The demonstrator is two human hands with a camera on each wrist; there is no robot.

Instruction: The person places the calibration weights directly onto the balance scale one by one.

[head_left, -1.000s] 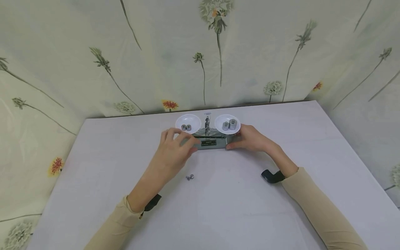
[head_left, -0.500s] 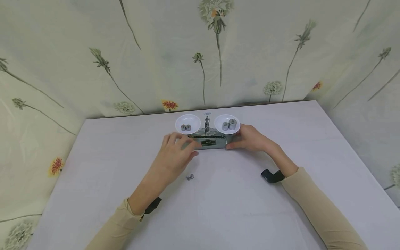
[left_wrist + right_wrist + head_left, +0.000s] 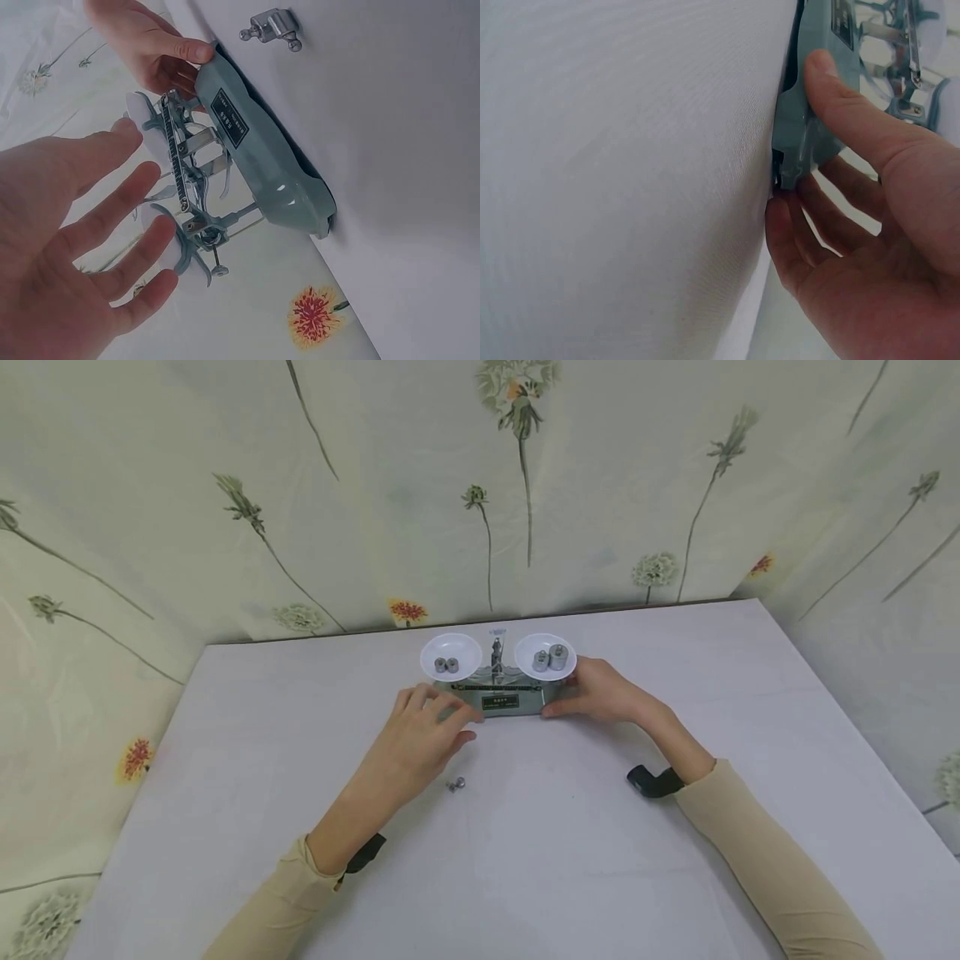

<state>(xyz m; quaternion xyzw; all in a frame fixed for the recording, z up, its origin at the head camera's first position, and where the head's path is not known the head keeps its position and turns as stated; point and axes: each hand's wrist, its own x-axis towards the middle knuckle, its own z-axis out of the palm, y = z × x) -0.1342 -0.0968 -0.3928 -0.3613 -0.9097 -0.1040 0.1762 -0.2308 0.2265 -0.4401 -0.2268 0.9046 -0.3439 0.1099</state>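
A grey-green balance scale (image 3: 517, 709) stands near the table's far edge with two white pans. Two small metal weights (image 3: 446, 665) sit in the left pan (image 3: 467, 647), and two bigger weights (image 3: 551, 658) in the right pan (image 3: 528, 647). My right hand (image 3: 603, 693) grips the right end of the base; in the right wrist view its thumb (image 3: 855, 112) lies along the front face, fingers round the end. My left hand (image 3: 408, 743) hovers before the scale's left end. The left wrist view shows its fingers (image 3: 112, 217) spread, holding nothing.
A small cluster of metal weights (image 3: 456, 785) lies on the white-covered table (image 3: 525, 860), close to the left hand. Behind the table's far edge hangs a flower-printed cloth (image 3: 375, 527). Black wrist camera parts (image 3: 652, 782) stick out beneath the forearms.
My left hand has drawn back slightly from the scale, toward me, uncovering more of its left end. The right hand, scale and weights look unmoved.
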